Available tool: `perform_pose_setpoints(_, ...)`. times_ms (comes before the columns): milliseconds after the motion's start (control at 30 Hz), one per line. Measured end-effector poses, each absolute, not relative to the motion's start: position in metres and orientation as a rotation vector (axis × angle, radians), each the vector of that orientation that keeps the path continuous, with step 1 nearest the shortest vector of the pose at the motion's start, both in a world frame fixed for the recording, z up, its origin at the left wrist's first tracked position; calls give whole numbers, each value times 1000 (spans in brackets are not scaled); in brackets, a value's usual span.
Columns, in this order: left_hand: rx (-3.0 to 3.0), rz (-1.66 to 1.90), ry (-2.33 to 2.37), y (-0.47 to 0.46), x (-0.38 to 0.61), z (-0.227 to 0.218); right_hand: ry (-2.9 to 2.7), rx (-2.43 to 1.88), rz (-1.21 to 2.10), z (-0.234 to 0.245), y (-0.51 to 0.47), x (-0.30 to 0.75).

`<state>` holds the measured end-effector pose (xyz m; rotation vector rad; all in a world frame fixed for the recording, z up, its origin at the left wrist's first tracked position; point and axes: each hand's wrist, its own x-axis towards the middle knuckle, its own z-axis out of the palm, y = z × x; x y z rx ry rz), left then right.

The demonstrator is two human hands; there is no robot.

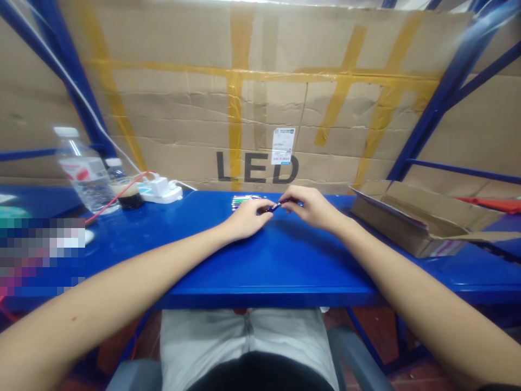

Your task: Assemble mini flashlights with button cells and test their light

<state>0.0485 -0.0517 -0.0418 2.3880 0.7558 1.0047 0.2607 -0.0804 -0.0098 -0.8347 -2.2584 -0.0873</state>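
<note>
Fairly bright, whitish light seems to fall from above, palest in a strip at 12 o'clock over the cardboard (195,43). Glossy tape (235,117) just below it catches glare, and a hazy white streak veils the top of the blue post (431,119) at 2 o'clock. The blue table (228,266) has a soft sheen, with a diffuse shadow below the right hand (307,205). The floor (380,339) at 5 o'clock is dim. Wide-angle distortion stretches the forearms (407,282) toward 4 and 8 o'clock. Fine print on the label (284,146) smears; the slender item (275,207) near the centre is blurred, and the bottle (83,171) at 9 o'clock looks soft. Coarse pixel blocks mask a patch between 8 and 9 o'clock.
</note>
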Motion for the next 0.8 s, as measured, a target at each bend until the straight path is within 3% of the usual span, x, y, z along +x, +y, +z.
perform_pose_setpoints(800,2456,967,706,-61,44,-31,-2160,-803,81,-15,-87,253)
